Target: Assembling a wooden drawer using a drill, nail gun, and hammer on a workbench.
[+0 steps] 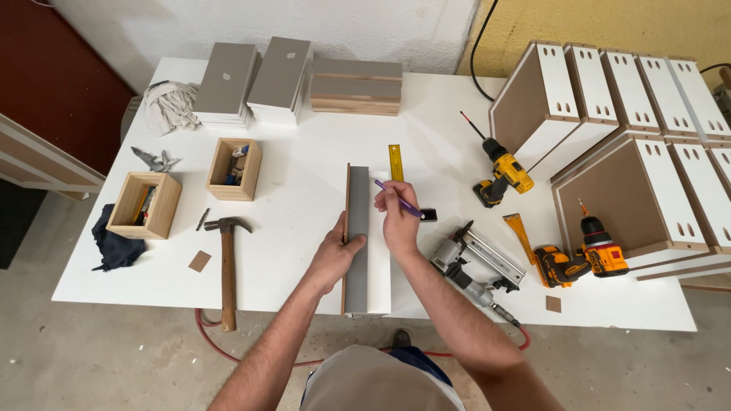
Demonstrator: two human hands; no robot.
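Note:
A long grey panel (357,205) with a white face stands on edge on the white table (304,251), running away from me. My left hand (335,255) grips its left side near the middle and steadies it. My right hand (397,217) holds a purple pencil (397,198) with the tip at the panel's right side. A yellow try square (396,162) lies just beyond the pencil, its black stock (428,215) to the right of my hand.
A hammer (228,259) and two small wooden boxes (145,205) (234,169) lie left. Stacked grey panels (251,80) sit at the back. A nail gun (472,262), two yellow drills (502,176) (582,259) and several white drawer boxes (632,129) fill the right side.

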